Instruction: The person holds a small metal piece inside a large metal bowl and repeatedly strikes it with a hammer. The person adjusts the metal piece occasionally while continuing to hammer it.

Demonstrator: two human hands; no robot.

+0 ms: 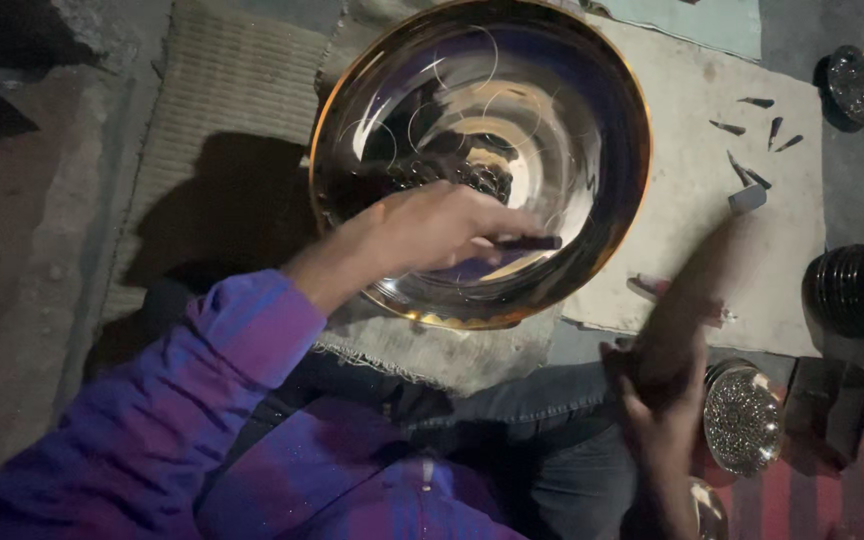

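The left hand (432, 230) pinches a dark punch (527, 243) against the inside of the big brass bowl (592, 90) on the floor mat (692, 190), while the right hand (667, 400), blurred, grips a mallet (697, 290).

Right hand (667, 400) and mallet (692, 300) motion-blurred

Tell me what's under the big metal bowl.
Under the bowl lie a pale mat and a frayed cloth; the left hand with a dark punch covers its near side. Beneath its middle is hidden.
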